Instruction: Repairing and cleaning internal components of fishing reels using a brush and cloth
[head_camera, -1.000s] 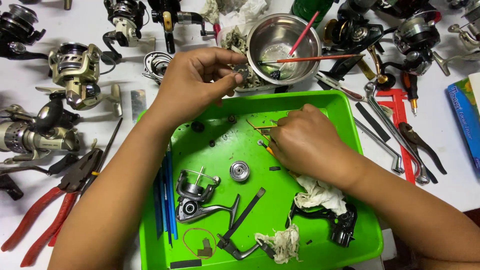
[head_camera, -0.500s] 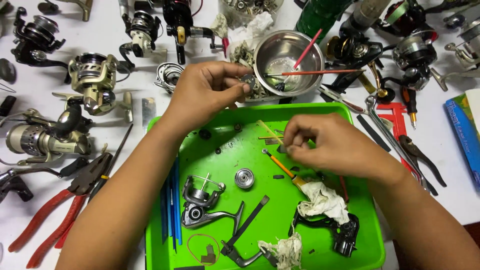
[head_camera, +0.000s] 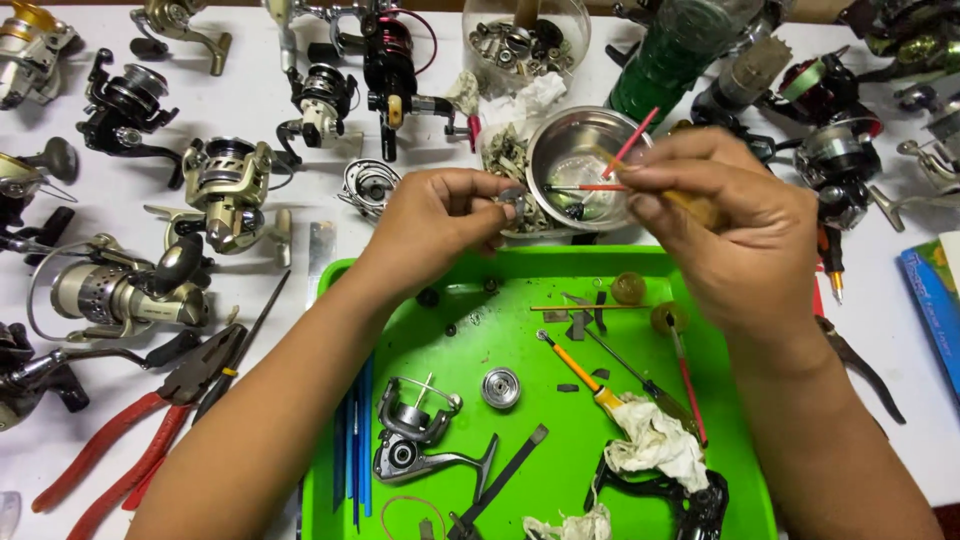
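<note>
My left hand (head_camera: 440, 225) pinches a small metal reel part (head_camera: 512, 200) just beside the steel bowl (head_camera: 570, 140). My right hand (head_camera: 730, 230) is raised over the bowl's right side and grips a thin wooden-handled brush (head_camera: 690, 205), its tip pointing into the bowl. Two red-handled sticks (head_camera: 632, 142) lean in the bowl. Below both hands lies the green tray (head_camera: 520, 285), holding a stripped reel body (head_camera: 410, 440), a small spool (head_camera: 500, 387), screwdrivers (head_camera: 580, 370) and a dirty rag (head_camera: 655, 440).
Many fishing reels (head_camera: 225, 190) crowd the white table on the left, back and right. Red-handled pliers (head_camera: 130, 440) lie at the left of the tray. A clear tub of small parts (head_camera: 520, 35) and a green bottle (head_camera: 670, 60) stand behind the bowl.
My right hand has lifted off the tray and moved up to the bowl with the brush. My left hand stays by the bowl holding the part. The camera has moved closer.
</note>
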